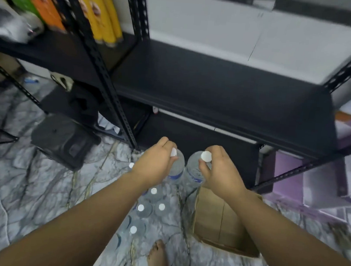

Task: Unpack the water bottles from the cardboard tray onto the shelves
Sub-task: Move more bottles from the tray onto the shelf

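Observation:
My left hand grips the neck of a clear water bottle with a white cap and blue label. My right hand pinches the neck of a second water bottle just below its white cap. Both bottles hang upright, side by side, in front of the black metal shelf. Several more capped bottles stand on the floor beneath my arms. The brown cardboard tray sits on the floor to their right, under my right forearm.
Yellow, orange and green packages stand on the left shelf unit. A black box-shaped object lies on the marble-patterned floor at left. Purple and white boxes sit at right. A bare foot is near the bottom edge.

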The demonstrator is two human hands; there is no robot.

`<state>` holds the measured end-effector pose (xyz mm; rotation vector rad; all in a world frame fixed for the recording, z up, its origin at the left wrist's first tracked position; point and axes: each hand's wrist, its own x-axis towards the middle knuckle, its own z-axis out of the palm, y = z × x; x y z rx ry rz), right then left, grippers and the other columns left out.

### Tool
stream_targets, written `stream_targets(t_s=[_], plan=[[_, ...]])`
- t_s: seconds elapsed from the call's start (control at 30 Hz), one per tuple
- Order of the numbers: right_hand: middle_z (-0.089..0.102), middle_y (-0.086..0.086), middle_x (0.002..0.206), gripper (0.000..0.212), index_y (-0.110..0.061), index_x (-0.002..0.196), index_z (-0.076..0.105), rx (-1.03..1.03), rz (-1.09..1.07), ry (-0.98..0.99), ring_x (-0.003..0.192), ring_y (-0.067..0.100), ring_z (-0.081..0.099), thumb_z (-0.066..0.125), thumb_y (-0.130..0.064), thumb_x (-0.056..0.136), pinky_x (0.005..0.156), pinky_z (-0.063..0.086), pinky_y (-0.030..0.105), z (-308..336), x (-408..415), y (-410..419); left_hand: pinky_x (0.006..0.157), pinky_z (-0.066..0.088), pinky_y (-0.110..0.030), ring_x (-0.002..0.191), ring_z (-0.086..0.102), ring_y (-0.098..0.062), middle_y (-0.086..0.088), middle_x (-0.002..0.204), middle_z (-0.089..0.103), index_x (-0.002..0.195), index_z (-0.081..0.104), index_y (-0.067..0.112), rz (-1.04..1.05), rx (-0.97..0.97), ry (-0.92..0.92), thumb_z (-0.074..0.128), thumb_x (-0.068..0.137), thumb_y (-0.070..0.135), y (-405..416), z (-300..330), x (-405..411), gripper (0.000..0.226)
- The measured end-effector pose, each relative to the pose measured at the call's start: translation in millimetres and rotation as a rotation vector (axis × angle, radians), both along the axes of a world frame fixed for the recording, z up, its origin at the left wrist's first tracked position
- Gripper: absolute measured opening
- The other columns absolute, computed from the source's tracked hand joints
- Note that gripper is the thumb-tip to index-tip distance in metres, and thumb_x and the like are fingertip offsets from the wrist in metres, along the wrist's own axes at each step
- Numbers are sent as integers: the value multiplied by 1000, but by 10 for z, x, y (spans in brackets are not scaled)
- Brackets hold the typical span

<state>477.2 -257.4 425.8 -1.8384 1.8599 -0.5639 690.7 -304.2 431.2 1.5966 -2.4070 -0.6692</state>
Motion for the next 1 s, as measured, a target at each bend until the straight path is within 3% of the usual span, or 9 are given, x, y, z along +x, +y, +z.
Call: stream_targets(t_s=[0.1, 0.17, 0.3, 0.43, 0.57, 0.73, 0.9, 1.0], plan=[[48, -8, 103, 15, -21, 110, 47, -61, 55, 4, 90, 13, 51, 52, -34, 106, 66, 35, 21, 632, -134, 160, 80, 42, -33, 101, 59, -26, -2, 131, 48, 138, 53, 12, -6, -44, -15, 50, 109, 31, 199, 684, -102, 35], [49, -7, 102, 18, -21, 109, 46, -101, 82, 12, 88, 14, 51, 50, -39, 107, 64, 37, 25, 1042, -227, 270, 82, 41, -33, 104, 58, -25, -3, 131, 49, 138, 53, 11, -10, -76, -21, 51, 109, 32, 314, 1129, -151, 36], [51, -6, 102, 21, -22, 107, 47, -189, 98, 2, 86, 13, 54, 50, -43, 106, 65, 41, 29, 1788, -450, 502, 84, 38, -31, 105, 55, -21, 3, 118, 47, 135, 55, 13, -55, -116, -35, 52, 108, 33, 527, 1998, -271, 33], [56, -5, 105, 25, -21, 109, 49, -265, 145, 29, 88, 15, 57, 50, -46, 105, 76, 52, 39, 2448, -609, 705, 89, 42, -30, 106, 57, -19, 9, 110, 45, 131, 58, 17, -65, -229, -22, 52, 107, 33, 746, 2681, -402, 30], [56, -5, 104, 27, -22, 110, 49, -345, 152, 40, 86, 15, 57, 49, -48, 106, 73, 49, 36, 3022, -747, 803, 92, 40, -29, 109, 56, -17, 7, 113, 49, 127, 59, 17, -48, -329, -11, 53, 106, 33, 885, 3311, -530, 27], [59, -3, 100, 27, -21, 103, 49, -471, 137, 22, 87, 18, 58, 50, -48, 105, 78, 51, 41, 3706, -885, 768, 93, 44, -32, 106, 56, -13, 6, 112, 57, 116, 62, 22, -27, -440, -17, 54, 105, 40, 909, 4060, -523, 22], [58, -8, 100, 26, -23, 99, 51, -593, 147, -38, 85, 10, 57, 54, -48, 103, 71, 45, 32, 4434, -905, 546, 90, 52, -41, 96, 61, -14, -5, 103, 65, 104, 67, 9, -11, -563, 1, 57, 104, 35, 808, 4894, -447, 27], [60, -5, 97, 28, -21, 99, 53, -649, 149, -55, 84, 11, 58, 54, -49, 103, 66, 44, 31, 4861, -847, 338, 85, 49, -32, 98, 63, -12, 7, 105, 66, 110, 68, 17, 15, -606, 28, 58, 104, 38, 651, 5370, -367, 24]])
